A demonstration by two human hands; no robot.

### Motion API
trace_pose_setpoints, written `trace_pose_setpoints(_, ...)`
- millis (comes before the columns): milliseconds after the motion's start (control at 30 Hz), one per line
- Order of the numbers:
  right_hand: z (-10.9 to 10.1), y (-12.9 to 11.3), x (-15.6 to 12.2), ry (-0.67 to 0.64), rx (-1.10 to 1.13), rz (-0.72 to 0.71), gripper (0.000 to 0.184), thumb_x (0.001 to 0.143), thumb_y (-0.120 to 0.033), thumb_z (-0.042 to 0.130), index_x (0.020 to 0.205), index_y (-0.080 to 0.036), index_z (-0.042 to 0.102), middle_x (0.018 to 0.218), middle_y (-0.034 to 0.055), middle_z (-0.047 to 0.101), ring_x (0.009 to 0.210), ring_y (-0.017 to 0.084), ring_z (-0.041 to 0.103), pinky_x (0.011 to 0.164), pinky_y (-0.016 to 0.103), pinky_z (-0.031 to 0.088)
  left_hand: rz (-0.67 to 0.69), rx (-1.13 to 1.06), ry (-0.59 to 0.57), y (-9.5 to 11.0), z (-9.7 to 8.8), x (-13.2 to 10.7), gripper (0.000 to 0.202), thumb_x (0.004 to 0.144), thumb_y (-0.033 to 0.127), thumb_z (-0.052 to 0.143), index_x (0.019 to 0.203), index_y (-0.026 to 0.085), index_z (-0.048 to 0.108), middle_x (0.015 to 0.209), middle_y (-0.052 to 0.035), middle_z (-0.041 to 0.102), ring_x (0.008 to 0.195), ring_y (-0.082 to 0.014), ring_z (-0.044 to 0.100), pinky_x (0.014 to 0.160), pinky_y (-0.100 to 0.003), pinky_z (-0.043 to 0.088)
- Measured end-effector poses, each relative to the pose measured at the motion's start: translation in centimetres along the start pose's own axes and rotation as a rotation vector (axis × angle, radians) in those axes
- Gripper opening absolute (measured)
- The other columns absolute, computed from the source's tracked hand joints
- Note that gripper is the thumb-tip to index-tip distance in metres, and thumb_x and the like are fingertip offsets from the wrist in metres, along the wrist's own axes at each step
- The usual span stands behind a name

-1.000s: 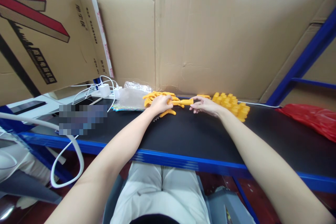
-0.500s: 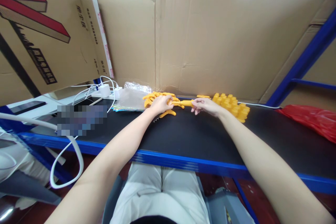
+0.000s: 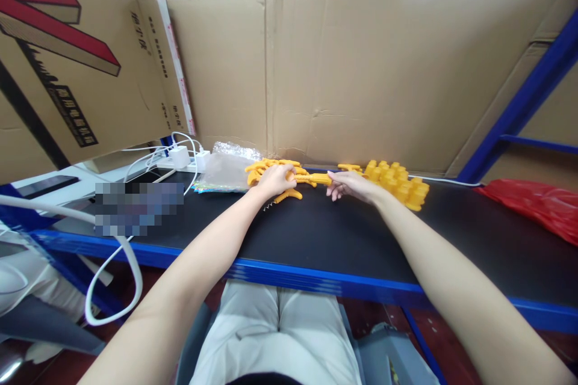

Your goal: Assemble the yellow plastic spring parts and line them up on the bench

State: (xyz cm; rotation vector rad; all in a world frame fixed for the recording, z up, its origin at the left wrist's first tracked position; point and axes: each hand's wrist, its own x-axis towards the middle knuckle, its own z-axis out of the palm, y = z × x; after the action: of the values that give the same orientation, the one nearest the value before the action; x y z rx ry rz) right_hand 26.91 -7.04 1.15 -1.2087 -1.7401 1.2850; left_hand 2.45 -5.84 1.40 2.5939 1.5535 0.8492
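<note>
The right hand [image 3: 352,184] has slightly shifted its pinch on the yellow tube [image 3: 320,178] — left hand [image 3: 276,180] apparently grasping its narrow end.

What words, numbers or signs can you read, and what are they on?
"商用电脑机箱": on the black label of the cardboard box.
Small line beside it, and the box's other lettering: too small or blurred to read surely.
Red marks on the white strip: unreadable.
</note>
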Motion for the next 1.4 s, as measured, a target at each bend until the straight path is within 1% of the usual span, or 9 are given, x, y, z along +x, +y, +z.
trace_pose_setpoints(100,-0.2,0.4,0.2,0.011,-0.002,-0.058,0.048,0.067,-0.048,0.072,0.099,-0.017,0.054,0.080,0.0043,0.067,0.061,0.013,0.063,0.054,0.024,0.047,-0.003,-0.017,-0.008,-0.2,0.1,0.0,0.029,0.070,0.030,0.055,0.096,0.021,0.065,0.083,-0.0041,0.067,0.078,-0.0204,0.061,0.067,-0.028,0.043)
trace_pose_setpoints(167,-0.2,0.5,0.3,0.055,-0.035,-0.131,0.054,0.060,-0.042,0.078,0.102,-0.018,0.053,0.078,0.0010,0.065,0.062,0.013,0.063,0.055,0.025,0.047,-0.015,-0.025,-0.004,-0.3,0.1,0.1,0.031,0.070,0.030,0.056,0.097,0.020,0.065,0.084,-0.0043,0.067,0.079,-0.0202,0.061,0.068,-0.028,0.043)
trace_pose_setpoints(333,0.1,-0.3,0.1,0.122,-0.115,-0.200,0.049,0.057,-0.046,0.077,0.089,-0.015,0.058,0.070,0.0016,0.064,0.054,0.011,0.059,0.056,0.026,0.044,-0.020,-0.028,-0.006,-0.3,0.0,0.1,0.033,0.070,0.031,0.057,0.101,0.022,0.065,0.084,-0.0033,0.067,0.078,-0.0195,0.061,0.070,-0.028,0.044)
trace_pose_setpoints(600,0.1,-0.6,-0.2,0.041,-0.139,-0.127,0.051,0.072,-0.063,0.057,0.066,-0.013,0.060,0.063,0.0073,0.066,0.045,0.011,0.056,0.052,0.027,0.041,0.013,0.016,0.019,0.4,-0.2,-0.2,0.031,0.071,0.031,0.057,0.100,0.023,0.065,0.087,-0.0029,0.068,0.083,-0.0208,0.061,0.073,-0.029,0.044)
trace_pose_setpoints(867,0.5,-0.4,0.0,0.038,-0.089,-0.052,0.051,0.070,-0.064,0.060,0.066,-0.013,0.058,0.059,0.0069,0.064,0.043,0.011,0.055,0.045,0.024,0.039,0.014,0.037,-0.002,0.3,-0.3,-0.2,0.030,0.071,0.031,0.056,0.099,0.023,0.065,0.088,-0.0042,0.069,0.084,-0.0231,0.062,0.073,-0.032,0.045)
trace_pose_setpoints(1033,0.5,0.0,0.2,0.044,-0.078,-0.023,0.050,0.074,-0.063,0.057,0.073,-0.013,0.057,0.069,0.0089,0.067,0.050,0.011,0.059,0.046,0.021,0.042,-0.001,0.047,-0.011,0.2,-0.3,-0.1,0.031,0.071,0.031,0.056,0.100,0.023,0.064,0.090,-0.0043,0.069,0.086,-0.0239,0.062,0.073,-0.032,0.045)
trace_pose_setpoints(1133,0.2,0.4,0.3,0.023,-0.058,-0.033,0.045,0.071,-0.056,0.065,0.090,-0.015,0.058,0.081,0.0083,0.068,0.059,0.012,0.062,0.051,0.021,0.046,-0.007,0.049,-0.019,0.1,-0.2,-0.1,0.029,0.070,0.031,0.056,0.097,0.023,0.065,0.089,-0.0042,0.069,0.084,-0.0236,0.062,0.071,-0.031,0.045)
trace_pose_setpoints(1233,0.0,0.6,0.3,0.028,-0.060,-0.067,0.051,0.065,-0.045,0.074,0.104,-0.019,0.054,0.084,0.0047,0.067,0.064,0.013,0.064,0.055,0.023,0.048,-0.010,0.058,-0.019,0.1,-0.1,0.0,0.028,0.070,0.031,0.056,0.095,0.023,0.065,0.087,-0.0039,0.069,0.082,-0.0230,0.062,0.069,-0.030,0.045)
trace_pose_setpoints(1400,0.1,0.5,0.4,0.077,-0.083,-0.122,0.048,0.062,-0.044,0.075,0.095,-0.017,0.055,0.075,0.0026,0.066,0.059,0.013,0.062,0.054,0.025,0.047,0.000,0.062,-0.005,0.2,-0.1,0.0,0.027,0.071,0.032,0.056,0.095,0.023,0.065,0.087,-0.0033,0.069,0.082,-0.0218,0.062,0.070,-0.029,0.044)
